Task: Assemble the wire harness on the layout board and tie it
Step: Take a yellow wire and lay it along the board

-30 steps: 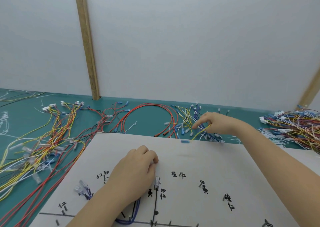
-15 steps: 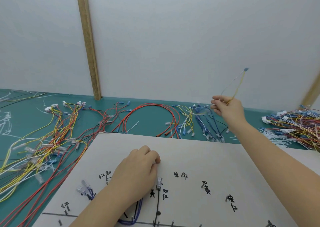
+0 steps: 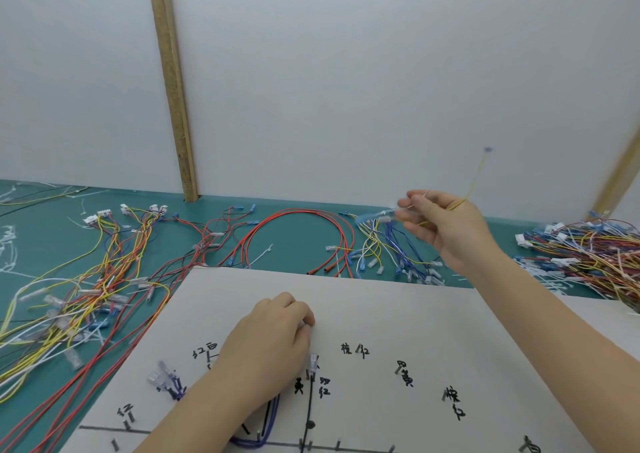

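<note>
**wirenoob:** Hands first, what's each one up to? Right hand is lifted off the teal-topped desk and pinching a thin yellow wire with a small blue terminal, whose free end whips up in front of the white back wall.

**harness_hal:** Yep, and it looks like a white lead is caught in those fingers too, though it's too blurry to be sure. Left hand sits knuckles-up on the white paper layout board with black handwritten labels and pins, fingers curled on something clear at its fingertips. Can't tell exactly what. My guess is it's pinning down the blue and black wires already routed there so they don't pop off the pins.

**wirenoob:** Why hold the yellow one so high?

**harness_hal:** Probably to pull it free of the loose pile of white, yellow and blue leads just behind the board's far edge.

**wirenoob:** Room to move?

**harness_hal:** Board's right half is mostly bare, so there's an easy path down. Red wire loop lies just past the far edge, tangled multicoloured bundles crowd the left edge, another heap the right.
</note>
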